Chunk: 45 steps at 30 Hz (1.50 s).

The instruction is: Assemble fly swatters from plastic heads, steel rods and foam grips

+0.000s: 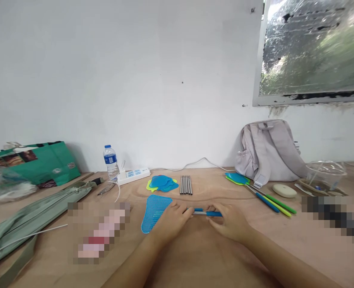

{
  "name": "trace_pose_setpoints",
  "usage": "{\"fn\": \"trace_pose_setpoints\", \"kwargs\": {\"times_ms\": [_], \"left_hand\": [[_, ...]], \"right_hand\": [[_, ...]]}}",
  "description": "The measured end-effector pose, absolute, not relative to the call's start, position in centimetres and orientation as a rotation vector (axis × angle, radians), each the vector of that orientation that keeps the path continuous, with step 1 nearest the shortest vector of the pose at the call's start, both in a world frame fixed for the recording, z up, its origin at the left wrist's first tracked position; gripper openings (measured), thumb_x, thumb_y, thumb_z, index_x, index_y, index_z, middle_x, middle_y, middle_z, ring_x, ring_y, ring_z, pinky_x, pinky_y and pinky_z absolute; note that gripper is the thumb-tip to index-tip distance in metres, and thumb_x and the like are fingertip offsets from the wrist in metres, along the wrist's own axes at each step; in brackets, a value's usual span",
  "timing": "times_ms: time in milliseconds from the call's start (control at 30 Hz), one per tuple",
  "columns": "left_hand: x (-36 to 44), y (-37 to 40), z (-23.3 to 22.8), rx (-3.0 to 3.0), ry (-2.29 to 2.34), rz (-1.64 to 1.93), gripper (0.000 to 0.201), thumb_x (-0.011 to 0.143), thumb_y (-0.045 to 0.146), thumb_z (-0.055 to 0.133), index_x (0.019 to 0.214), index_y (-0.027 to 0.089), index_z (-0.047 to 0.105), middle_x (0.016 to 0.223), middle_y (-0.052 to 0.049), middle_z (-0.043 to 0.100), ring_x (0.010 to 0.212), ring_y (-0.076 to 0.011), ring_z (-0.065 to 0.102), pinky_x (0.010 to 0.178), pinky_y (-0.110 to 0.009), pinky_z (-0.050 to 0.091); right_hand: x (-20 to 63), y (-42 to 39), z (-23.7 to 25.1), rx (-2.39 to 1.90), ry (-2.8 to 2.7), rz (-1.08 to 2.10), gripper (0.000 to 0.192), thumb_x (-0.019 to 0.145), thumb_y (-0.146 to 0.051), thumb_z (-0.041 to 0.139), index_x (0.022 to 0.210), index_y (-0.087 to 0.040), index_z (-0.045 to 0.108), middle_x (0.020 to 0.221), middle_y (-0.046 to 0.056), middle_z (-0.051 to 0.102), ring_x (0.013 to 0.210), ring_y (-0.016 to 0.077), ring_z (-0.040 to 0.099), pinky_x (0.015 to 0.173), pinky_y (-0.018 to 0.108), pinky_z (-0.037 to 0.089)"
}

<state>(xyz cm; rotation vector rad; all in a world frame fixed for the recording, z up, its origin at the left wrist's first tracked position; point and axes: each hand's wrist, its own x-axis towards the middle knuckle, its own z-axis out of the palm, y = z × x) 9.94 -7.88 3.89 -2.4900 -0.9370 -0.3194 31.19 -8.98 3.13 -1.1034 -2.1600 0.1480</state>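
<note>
A blue fly swatter lies low over the middle of the table, with its mesh head point(153, 214) on the left. My left hand point(174, 218) is closed around the swatter near the base of that head, partly covering it. My right hand point(229, 220) has its fingers closed on the blue handle point(214, 214). Between the two hands a short length of metal rod point(199, 213) shows, with another bit of blue just behind it. Beyond the hands lie several loose blue and yellow-green swatter heads point(162, 183) in a pile. Several metal rods point(186, 185) lie side by side next to them.
To the right, several fly swatters point(265, 197) lie together before a grey backpack point(268, 152). A round beige object point(285, 191) and a clear plastic container point(325, 174) are farther right. Leftward are a power strip point(134, 176), a water bottle point(111, 162) and a green bag point(45, 164).
</note>
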Motion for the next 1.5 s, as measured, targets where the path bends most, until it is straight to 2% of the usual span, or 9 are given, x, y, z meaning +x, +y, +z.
{"fn": "trace_pose_setpoints", "kwargs": {"times_ms": [100, 233, 533, 700, 900, 1133, 1233, 1367, 1500], "left_hand": [[10.1, -8.3, 4.3, -2.512, -0.955, -0.275, 0.02, 0.083, 0.012, 0.036, 0.095, 0.02, 0.049, 0.085, -0.002, 0.057, 0.075, -0.0175, 0.053, 0.066, -0.03, 0.036], [10.6, -8.8, 4.6, -2.526, -0.99, -0.285, 0.019, 0.087, 0.02, 0.031, 0.09, 0.019, 0.05, 0.081, -0.004, 0.058, 0.07, -0.0181, 0.054, 0.064, -0.031, 0.036], [11.9, -9.3, 4.0, -2.542, -0.992, -0.211, 0.02, 0.088, 0.025, 0.027, 0.09, 0.019, 0.046, 0.077, -0.004, 0.058, 0.067, -0.0185, 0.056, 0.058, -0.03, 0.038], [12.1, -9.6, 4.3, -2.564, -0.971, -0.172, 0.019, 0.088, 0.024, 0.027, 0.089, 0.018, 0.046, 0.076, -0.004, 0.058, 0.062, -0.0185, 0.056, 0.056, -0.031, 0.039], [12.0, -9.6, 4.5, -2.54, -0.918, -0.174, 0.013, 0.085, 0.02, 0.035, 0.088, 0.019, 0.047, 0.075, -0.004, 0.058, 0.064, -0.0191, 0.057, 0.053, -0.03, 0.038], [12.0, -9.4, 4.5, -2.491, -0.928, -0.363, 0.021, 0.088, 0.03, 0.032, 0.088, 0.018, 0.048, 0.075, -0.004, 0.058, 0.068, -0.018, 0.056, 0.062, -0.031, 0.037], [12.5, -9.9, 4.7, -2.506, -0.928, -0.389, 0.019, 0.087, 0.031, 0.034, 0.087, 0.017, 0.048, 0.077, -0.004, 0.057, 0.07, -0.018, 0.055, 0.067, -0.033, 0.037], [12.1, -9.7, 4.9, -2.541, -0.847, -0.423, 0.018, 0.085, 0.03, 0.036, 0.091, 0.018, 0.048, 0.086, -0.004, 0.057, 0.081, -0.0171, 0.053, 0.083, -0.035, 0.032], [10.7, -8.4, 4.6, -2.524, -0.776, -0.411, 0.019, 0.087, 0.028, 0.033, 0.083, 0.019, 0.05, 0.083, -0.002, 0.056, 0.084, -0.0154, 0.05, 0.091, -0.035, 0.026]], "right_hand": [[31.0, -9.1, 3.4, -1.17, -2.124, 0.155, 0.016, 0.068, -0.024, 0.05, 0.083, -0.022, 0.055, 0.079, -0.001, 0.066, 0.072, 0.0145, 0.061, 0.062, 0.024, 0.044], [30.6, -9.6, 3.8, -1.282, -2.074, 0.149, 0.012, 0.065, -0.022, 0.05, 0.075, -0.023, 0.055, 0.07, -0.004, 0.064, 0.064, 0.0127, 0.059, 0.056, 0.022, 0.038], [29.9, -10.3, 4.0, -1.448, -1.994, 0.035, 0.006, 0.056, -0.016, 0.05, 0.058, -0.021, 0.047, 0.054, -0.006, 0.055, 0.051, 0.0095, 0.047, 0.047, 0.021, 0.022], [29.4, -10.6, 3.5, -1.525, -1.99, -0.01, 0.009, 0.055, -0.018, 0.051, 0.06, -0.021, 0.045, 0.052, -0.006, 0.054, 0.049, 0.0099, 0.046, 0.046, 0.022, 0.018], [29.1, -10.7, 2.9, -1.543, -2.016, 0.003, 0.011, 0.056, -0.019, 0.05, 0.065, -0.022, 0.045, 0.055, -0.007, 0.056, 0.05, 0.0102, 0.048, 0.046, 0.022, 0.02], [29.2, -11.1, 3.4, -1.336, -2.224, -0.137, 0.022, 0.069, -0.025, 0.047, 0.09, -0.023, 0.053, 0.081, 0.0, 0.064, 0.072, 0.0162, 0.058, 0.058, 0.025, 0.032], [28.5, -11.6, 3.3, -1.349, -2.341, -0.225, 0.018, 0.069, -0.023, 0.046, 0.085, -0.02, 0.054, 0.082, 0.004, 0.064, 0.074, 0.019, 0.057, 0.058, 0.026, 0.031], [28.3, -11.3, 3.0, -1.538, -2.308, -0.237, 0.019, 0.071, -0.023, 0.045, 0.086, -0.02, 0.055, 0.075, 0.004, 0.065, 0.063, 0.017, 0.057, 0.051, 0.025, 0.027], [29.5, -10.0, 3.0, -1.598, -2.35, -0.334, 0.016, 0.072, -0.021, 0.044, 0.075, -0.02, 0.06, 0.07, 0.005, 0.066, 0.064, 0.0174, 0.059, 0.05, 0.024, 0.028]]}}
